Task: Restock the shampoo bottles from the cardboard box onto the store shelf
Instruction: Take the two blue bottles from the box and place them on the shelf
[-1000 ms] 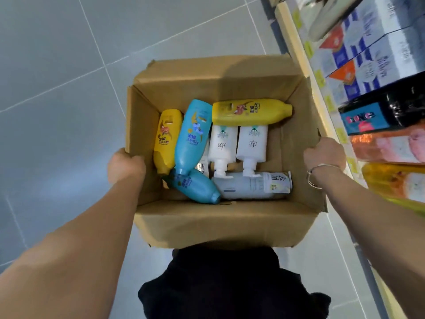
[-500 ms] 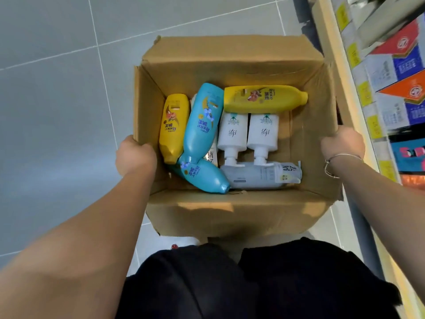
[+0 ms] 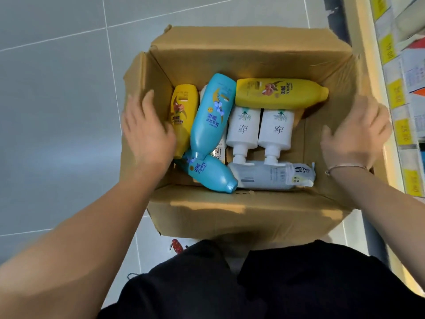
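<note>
Grey tiled floor point(image 3: 57, 100) underneath; one cardboard box point(image 3: 253, 49), flaps open, stands between my two hands.

Left hand point(image 3: 147, 132): fingers straight and spread, palm down, holding nothing, over the box's left wall. I cannot tell whether it touches the cardboard.
Right hand point(image 3: 354, 132): fingers loosely spread, blurred, holding nothing, over the box's right wall. A thin bracelet point(image 3: 345, 168) is on the wrist.

Box contents, all lying down, listed outward from the left hand:
- small yellow bottle point(image 3: 184, 107), nearest item, its lower part hidden behind my left hand.
- tall teal bottle point(image 3: 211, 116), just beside the yellow one, cap end toward me.
- second teal bottle point(image 3: 211, 173), by my left wrist, lying under the cap end of the tall one.
- first white pump bottle point(image 3: 242, 127) and second white pump bottle point(image 3: 276, 130), side by side, about midway between my hands, pumps toward me.
- long yellow bottle point(image 3: 280, 93), crosswise beyond the white pair, cap pointing toward my right hand.
- pale grey bottle point(image 3: 271, 176), crosswise against the pump heads, nearer my right wrist than my left.

Store shelf point(image 3: 372, 88): its edge runs just past my right hand and carries yellow price tags point(image 3: 388, 51).

Black clothing point(image 3: 253, 284) lies between my forearms; a small red object point(image 3: 176, 246) is on the floor beside my left forearm.
</note>
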A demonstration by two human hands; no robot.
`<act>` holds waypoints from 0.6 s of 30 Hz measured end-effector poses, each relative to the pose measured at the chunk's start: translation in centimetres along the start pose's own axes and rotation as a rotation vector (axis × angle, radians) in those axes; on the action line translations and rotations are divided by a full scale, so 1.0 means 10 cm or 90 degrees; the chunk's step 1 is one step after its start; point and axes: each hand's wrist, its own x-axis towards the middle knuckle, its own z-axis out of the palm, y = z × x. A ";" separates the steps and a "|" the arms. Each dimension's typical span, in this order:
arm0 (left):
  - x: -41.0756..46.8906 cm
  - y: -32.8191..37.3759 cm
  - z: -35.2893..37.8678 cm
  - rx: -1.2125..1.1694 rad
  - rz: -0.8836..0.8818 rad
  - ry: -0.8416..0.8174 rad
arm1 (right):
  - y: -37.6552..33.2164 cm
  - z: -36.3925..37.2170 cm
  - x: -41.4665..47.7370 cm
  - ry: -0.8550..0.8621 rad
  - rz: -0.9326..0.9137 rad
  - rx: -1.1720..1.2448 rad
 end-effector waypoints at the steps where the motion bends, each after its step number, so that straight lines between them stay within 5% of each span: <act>1: 0.06 0.04 0.04 0.013 0.111 -0.005 | -0.07 0.03 -0.02 0.013 -0.088 -0.011; 4: 0.27 0.29 0.16 0.084 0.377 -0.107 | -0.43 0.14 -0.14 -0.076 -0.283 0.020; 7: 0.40 0.52 0.29 0.315 0.588 -0.376 | -0.87 0.27 -0.39 -0.529 -0.239 0.163; 9: 0.42 0.60 0.38 0.524 0.722 -0.472 | -1.04 0.40 -0.56 -0.697 -0.207 0.167; 18: 0.41 0.50 0.53 0.772 0.880 -0.441 | -1.15 0.78 -0.87 -0.729 -0.134 0.125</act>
